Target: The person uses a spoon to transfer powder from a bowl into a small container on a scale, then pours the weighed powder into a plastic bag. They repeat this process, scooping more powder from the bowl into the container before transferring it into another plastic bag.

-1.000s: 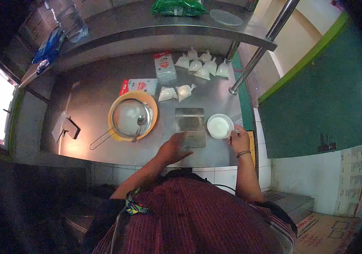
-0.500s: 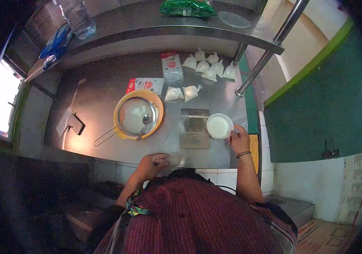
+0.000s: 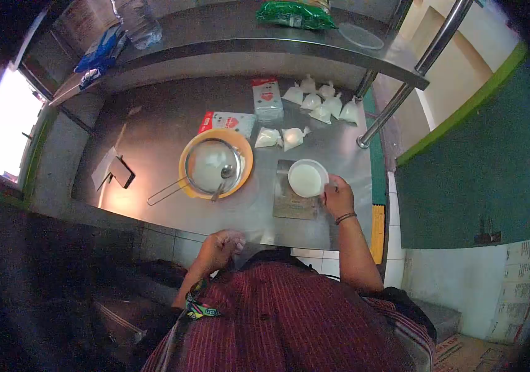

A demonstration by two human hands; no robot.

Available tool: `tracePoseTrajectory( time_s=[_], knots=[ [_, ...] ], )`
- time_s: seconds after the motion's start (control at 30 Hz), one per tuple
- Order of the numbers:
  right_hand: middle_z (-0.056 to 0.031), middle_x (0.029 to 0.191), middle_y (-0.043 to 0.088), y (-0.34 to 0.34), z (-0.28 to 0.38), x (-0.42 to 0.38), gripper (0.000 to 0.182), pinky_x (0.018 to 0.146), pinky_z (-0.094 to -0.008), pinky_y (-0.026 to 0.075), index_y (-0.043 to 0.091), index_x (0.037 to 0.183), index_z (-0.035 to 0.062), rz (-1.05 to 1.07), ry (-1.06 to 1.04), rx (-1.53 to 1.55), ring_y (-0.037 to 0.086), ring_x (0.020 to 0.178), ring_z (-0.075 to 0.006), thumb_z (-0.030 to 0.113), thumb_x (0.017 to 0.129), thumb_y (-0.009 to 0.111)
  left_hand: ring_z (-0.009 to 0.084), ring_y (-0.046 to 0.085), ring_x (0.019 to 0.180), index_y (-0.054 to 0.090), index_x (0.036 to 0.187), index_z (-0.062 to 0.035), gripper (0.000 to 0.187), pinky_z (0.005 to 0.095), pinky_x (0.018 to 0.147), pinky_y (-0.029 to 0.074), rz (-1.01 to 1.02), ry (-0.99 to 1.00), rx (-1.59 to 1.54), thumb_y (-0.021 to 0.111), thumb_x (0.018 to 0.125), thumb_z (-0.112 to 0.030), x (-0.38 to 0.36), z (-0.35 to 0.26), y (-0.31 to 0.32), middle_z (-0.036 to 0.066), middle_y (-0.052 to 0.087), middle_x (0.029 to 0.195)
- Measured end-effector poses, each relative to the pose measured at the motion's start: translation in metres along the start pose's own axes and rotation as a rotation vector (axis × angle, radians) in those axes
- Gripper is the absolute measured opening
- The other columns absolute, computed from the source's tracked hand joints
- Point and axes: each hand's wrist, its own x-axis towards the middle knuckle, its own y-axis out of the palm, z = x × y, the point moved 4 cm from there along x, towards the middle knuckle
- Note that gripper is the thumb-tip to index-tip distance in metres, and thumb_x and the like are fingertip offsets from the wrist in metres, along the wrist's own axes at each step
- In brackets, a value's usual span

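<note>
My right hand [image 3: 339,197] grips the edge of a small white plastic bowl [image 3: 308,179] with white powder inside. The bowl is over the back part of a flat digital kitchen scale [image 3: 296,208], hiding much of its plate. My left hand [image 3: 223,247] is at the front edge of the table with its fingers curled in; I cannot tell what, if anything, is in them. To the left, a yellow-orange basin [image 3: 247,167] carries a wire-mesh sieve [image 3: 205,162] with white powder in it. A metal spoon [image 3: 225,172] rests in the sieve.
Tied bags of white powder [image 3: 321,113] stand at the back right, two more [image 3: 269,137] nearer. Red-and-white packs [image 3: 267,99] lie behind the basin. A phone on a stand [image 3: 122,172] is at left. Overhead runs a metal shelf [image 3: 215,49], with a post [image 3: 395,102] at right.
My right hand has moved the bowl left, from beside the scale to over it. My left hand stays near the table edge, its fingers more curled. The view has shifted slightly.
</note>
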Motion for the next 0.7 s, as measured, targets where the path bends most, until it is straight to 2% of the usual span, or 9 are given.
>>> tracePoseTrajectory(
  time_s=[0.07,0.13,0.3,0.37,0.47,0.53,0.6,0.67,0.7],
  knots=[
    [-0.0049,0.067,0.064,0.01,-0.019,0.014,0.028,0.047,-0.0283,0.047,0.062,0.119,0.001,0.016,-0.075,0.035,0.057,0.05,-0.0118,0.008,0.092,0.057,0.009,0.065,0.08,0.074,0.103,-0.0029,0.015,0.0268,0.073,0.053,-0.008,0.086,0.1,0.071,0.092,-0.012,-0.005,-0.004,-0.001,0.003,0.073,0.088],
    [-0.0049,0.066,0.064,0.014,-0.016,0.015,0.028,0.047,-0.0283,0.047,0.062,0.119,0.0011,0.011,-0.104,-0.023,0.057,0.05,-0.0118,0.008,0.092,0.057,0.0096,0.065,0.076,0.075,0.102,-0.0028,0.016,0.0271,0.072,0.053,0.019,-0.069,-0.048,0.071,0.092,-0.015,-0.015,-0.011,0.002,0.001,0.072,0.082],
    [-0.0055,0.067,0.065,0.017,0.013,0.006,0.029,0.047,-0.0283,0.047,0.062,0.12,0.0014,0.028,-0.042,-0.013,0.057,0.05,-0.0118,0.008,0.092,0.058,0.0104,0.064,0.072,0.073,0.088,-0.0026,0.013,0.0278,0.071,0.053,0.013,-0.116,0.094,0.07,0.093,-0.014,-0.021,-0.008,0.005,0.0,0.07,0.076],
    [-0.0124,0.073,0.069,0.015,0.024,0.0,0.029,0.064,-0.0359,0.054,0.064,0.115,0.0014,0.033,0.061,-0.035,0.066,0.059,-0.0201,0.014,0.089,0.058,0.0107,0.064,0.074,0.071,0.082,-0.0029,0.015,0.0281,0.072,0.053,-0.011,-0.145,0.087,0.069,0.093,-0.013,-0.013,0.025,0.009,0.001,0.07,0.077],
    [-0.0115,0.072,0.069,0.013,0.014,0.005,0.031,0.06,-0.035,0.053,0.063,0.118,0.0008,0.019,-0.074,-0.062,0.065,0.058,-0.0183,0.013,0.089,0.059,0.012,0.065,0.079,0.068,0.083,-0.0023,0.014,0.0292,0.075,0.054,-0.11,0.013,0.022,0.065,0.095,-0.008,-0.007,0.033,0.012,0.002,0.07,0.081],
    [-0.0109,0.072,0.069,0.01,0.021,0.002,0.033,0.058,-0.0345,0.053,0.062,0.119,0.0006,0.021,-0.06,-0.088,0.065,0.057,-0.0176,0.013,0.089,0.059,0.0135,0.067,0.085,0.068,0.095,-0.0008,0.008,0.0304,0.079,0.055,-0.153,-0.025,-0.548,0.061,0.096,-0.005,-0.011,-0.002,0.015,0.005,0.071,0.085],
    [-0.0103,0.072,0.068,0.009,0.028,-0.002,0.034,0.056,-0.0341,0.052,0.061,0.121,0.0003,0.024,-0.047,-0.112,0.064,0.056,-0.017,0.013,0.089,0.059,0.0143,0.067,0.088,0.067,0.101,0.0005,0.008,0.0311,0.081,0.055,-0.09,-0.015,-0.534,0.062,0.096,-0.004,-0.011,-0.009,0.01,0.006,0.072,0.089],
    [-0.0061,0.068,0.065,0.009,0.027,-0.005,0.033,0.047,-0.028,0.047,0.059,0.123,0.0001,0.035,0.06,0.055,0.057,0.05,-0.0121,0.008,0.092,0.059,0.0151,0.068,0.091,0.066,0.107,0.0017,0.013,0.0318,0.082,0.055,-0.026,-0.007,-0.518,0.063,0.095,-0.004,-0.011,-0.01,0.004,0.008,0.072,0.092],
    [-0.0061,0.068,0.065,0.008,0.025,-0.005,0.033,0.047,-0.028,0.047,0.059,0.123,0.0001,0.036,0.061,0.056,0.057,0.05,-0.0121,0.008,0.092,0.059,0.0147,0.068,0.095,0.067,0.108,0.0008,0.016,0.0317,0.083,0.055,0.009,-0.033,-0.347,0.066,0.094,-0.005,-0.011,-0.011,0.001,0.007,0.073,0.095]
  ],
)
